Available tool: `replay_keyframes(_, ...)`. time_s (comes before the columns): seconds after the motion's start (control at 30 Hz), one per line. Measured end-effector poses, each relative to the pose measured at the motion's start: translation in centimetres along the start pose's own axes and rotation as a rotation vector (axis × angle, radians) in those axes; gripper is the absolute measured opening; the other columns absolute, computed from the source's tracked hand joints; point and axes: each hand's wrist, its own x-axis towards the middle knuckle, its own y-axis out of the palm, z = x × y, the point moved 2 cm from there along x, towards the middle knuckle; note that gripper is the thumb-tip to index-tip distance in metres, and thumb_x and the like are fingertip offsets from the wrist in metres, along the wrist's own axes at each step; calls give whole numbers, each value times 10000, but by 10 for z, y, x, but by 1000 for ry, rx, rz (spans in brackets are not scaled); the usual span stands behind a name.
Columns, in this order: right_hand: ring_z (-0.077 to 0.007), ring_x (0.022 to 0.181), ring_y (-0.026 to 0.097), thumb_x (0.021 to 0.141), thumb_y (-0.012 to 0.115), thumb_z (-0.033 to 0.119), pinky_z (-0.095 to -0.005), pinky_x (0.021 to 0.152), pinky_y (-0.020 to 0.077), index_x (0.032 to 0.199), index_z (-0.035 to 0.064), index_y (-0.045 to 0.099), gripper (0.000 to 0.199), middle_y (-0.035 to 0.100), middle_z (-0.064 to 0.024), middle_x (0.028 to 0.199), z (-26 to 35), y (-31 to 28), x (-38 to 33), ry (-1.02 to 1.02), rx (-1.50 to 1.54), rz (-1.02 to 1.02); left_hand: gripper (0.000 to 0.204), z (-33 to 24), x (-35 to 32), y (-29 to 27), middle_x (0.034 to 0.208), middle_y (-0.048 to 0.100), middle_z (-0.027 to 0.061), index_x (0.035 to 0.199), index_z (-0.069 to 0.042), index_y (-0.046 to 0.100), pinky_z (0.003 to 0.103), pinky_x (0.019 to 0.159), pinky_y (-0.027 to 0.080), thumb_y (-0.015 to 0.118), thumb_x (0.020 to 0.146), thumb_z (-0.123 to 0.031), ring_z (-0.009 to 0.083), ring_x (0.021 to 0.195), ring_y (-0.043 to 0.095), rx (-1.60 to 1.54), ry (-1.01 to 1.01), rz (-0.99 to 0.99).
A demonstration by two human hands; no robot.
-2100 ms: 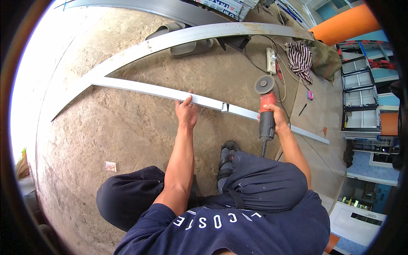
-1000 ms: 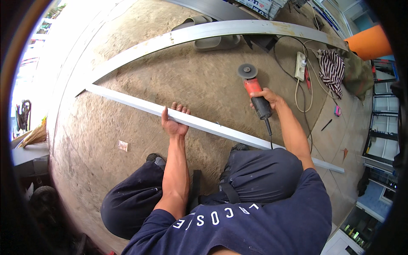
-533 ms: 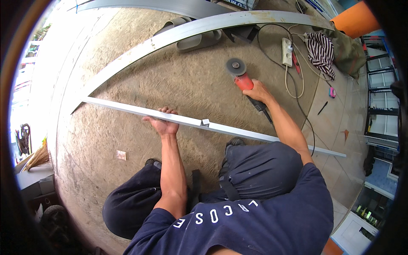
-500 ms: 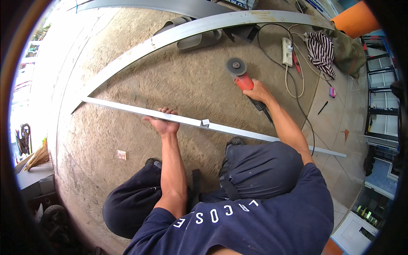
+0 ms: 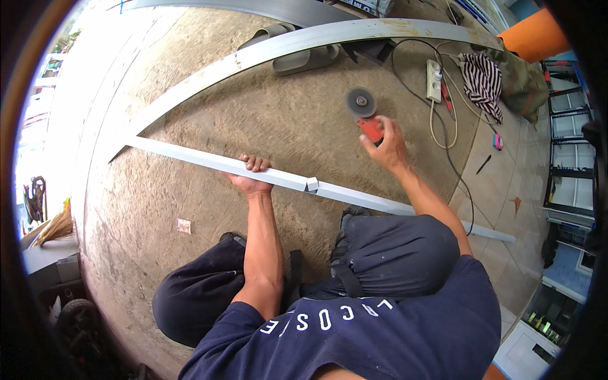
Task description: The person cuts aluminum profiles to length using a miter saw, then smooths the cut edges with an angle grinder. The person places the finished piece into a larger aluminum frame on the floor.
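A long pale metal bar [image 5: 190,155] slants from the far left to the lower right, where my right knee and forearm hide part of it. My left hand [image 5: 252,177] grips it, its fingers curled over the top edge. Just right of that hand the bar has a cut notch, with a small white flap [image 5: 311,183] standing up. Beyond the bar lies a red angle grinder [image 5: 372,131], its dark disc [image 5: 361,101] facing up. My right hand [image 5: 389,145] is over the grinder's handle end, thumb and fingers spread apart around the red body; contact is unclear.
A wide metal strip [image 5: 253,57] crosses the floor at the back, with grey sandals [image 5: 307,60] beside it. To the right are a white power strip [image 5: 434,81], cords, a striped cloth [image 5: 481,85], a pink tape measure [image 5: 498,142] and a dark pen-like object [image 5: 484,164].
My right hand has loosened from the grinder, which stays in place. My left fingers have curled further over the bar, which has turned a little, and its notch shows differently.
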Motion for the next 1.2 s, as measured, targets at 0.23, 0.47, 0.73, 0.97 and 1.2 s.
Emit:
replay_keyframes(0.23,-347,1051,693,775,854,368,-452,873,565,1387,31,565,756,685,-207,1206,117,57,-52,-213,238,567,902,3,10,-4,570,528,-17,876,-72,658,305,495,449,371,872,-927,131,489,528,-99,-64,191)
replay_keyframes(0.47,-270,856,742,795,849,246,-384,787,569,1016,14,769,330,763,-159,970,119,51,-47,-125,283,386,898,9,13,3,597,530,-4,894,-72,632,318,495,442,375,865,-932,135,480,490,-78,-50,110)
replay_keyframes(0.73,-294,822,728,849,827,217,-399,765,558,1014,35,765,254,758,-160,913,120,46,-47,-156,369,266,884,14,20,13,572,522,-15,882,-76,641,316,498,457,372,879,-918,137,485,527,-110,-51,167)
replay_keyframes(0.97,-260,885,731,848,843,172,-382,811,567,1006,19,724,250,763,-117,955,118,48,-39,-272,448,195,885,14,31,24,567,546,-4,849,-69,647,311,478,450,358,893,-904,133,466,538,-146,-43,205)
replay_keyframes(1.2,-279,911,709,828,847,157,-381,829,563,1053,-2,712,306,737,-137,1005,123,42,-30,-337,336,243,833,17,37,24,558,573,12,822,-47,671,323,492,442,376,970,-812,142,461,539,-175,-62,284)
